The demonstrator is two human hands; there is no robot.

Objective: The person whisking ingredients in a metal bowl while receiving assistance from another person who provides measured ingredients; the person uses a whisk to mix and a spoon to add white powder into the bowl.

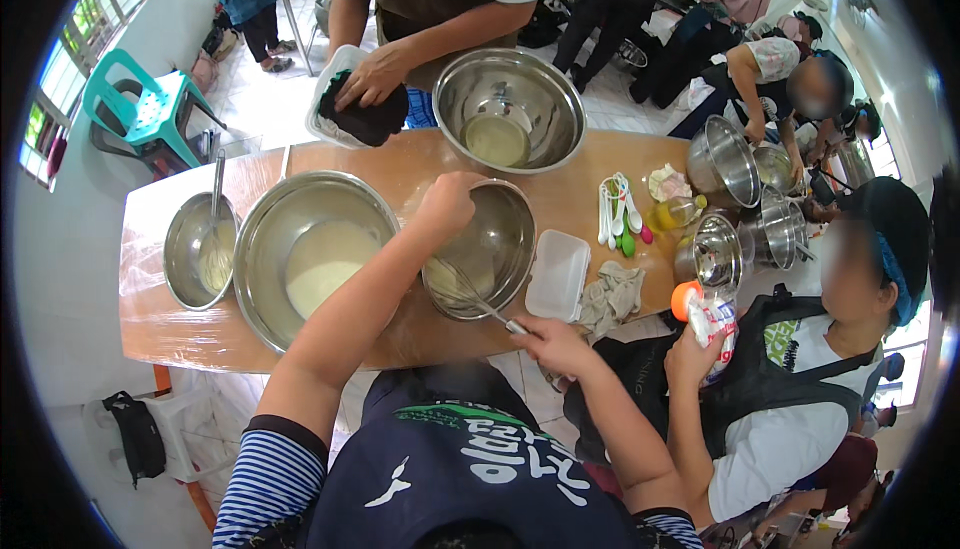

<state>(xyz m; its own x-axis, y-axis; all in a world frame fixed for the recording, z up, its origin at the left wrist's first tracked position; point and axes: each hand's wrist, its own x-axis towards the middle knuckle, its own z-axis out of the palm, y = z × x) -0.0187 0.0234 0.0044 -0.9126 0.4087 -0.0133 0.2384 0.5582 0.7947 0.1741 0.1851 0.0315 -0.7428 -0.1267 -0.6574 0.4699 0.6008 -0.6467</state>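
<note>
My left hand [450,209] reaches across to the far rim of a steel mixing bowl [512,237], its fingers closed on the edge. In my right hand [558,345] is the handle of a whisk [482,301], slanting over the near rim. The whisk's wires rest in pale batter [468,277] at the bottom of this bowl. To the left stands a larger steel bowl [262,294] with creamy batter in it, partly covered by my left forearm. Beyond it is a small steel bowl [180,279] with another whisk [218,189] leaning inside.
Across the table a person handles a dark cloth [375,114] at a white tub [325,109], beside a big bowl [555,99]. To the right lie a foam tray [545,284], a rag [612,299], measuring spoons [620,209] and an oil bottle [678,212]. A person there holds a white bottle [712,324].
</note>
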